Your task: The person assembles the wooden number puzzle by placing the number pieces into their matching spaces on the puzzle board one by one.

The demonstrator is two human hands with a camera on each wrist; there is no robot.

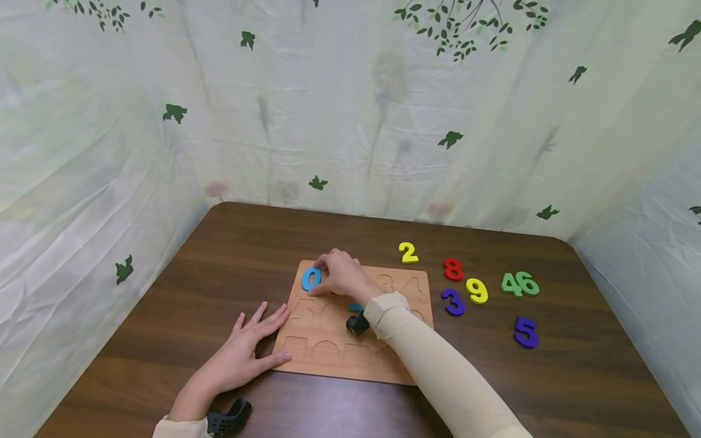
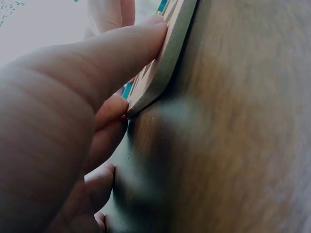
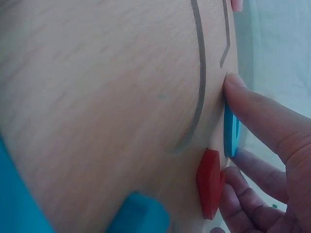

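Observation:
A flat wooden number puzzle board [image 1: 298, 304] lies on the table with outlined recesses. At its upper left corner, my right hand [image 1: 342, 275] pinches a blue number 0 [image 1: 305, 280] between thumb and fingers. In the right wrist view, the thumb and a finger hold the edges of that 0 [image 3: 229, 131], and a red piece [image 3: 210, 184] sits beside the fingers. My left hand [image 1: 246, 353] rests with straight, spread fingers at the board's left side, its thumb on the lower left corner. Under my right wrist, another blue piece [image 1: 355, 308] is mostly hidden.
Right of the board lie a red 8 [image 1: 453, 278], yellow 9 [image 1: 470, 293], purple 3 [image 1: 453, 309], green 4 [image 1: 509, 286], green 6 [image 1: 530, 291] and purple 5 [image 1: 526, 341]. Behind it is a yellow 2 [image 1: 409, 258]. Patterned curtains [image 1: 350, 109] surround the table.

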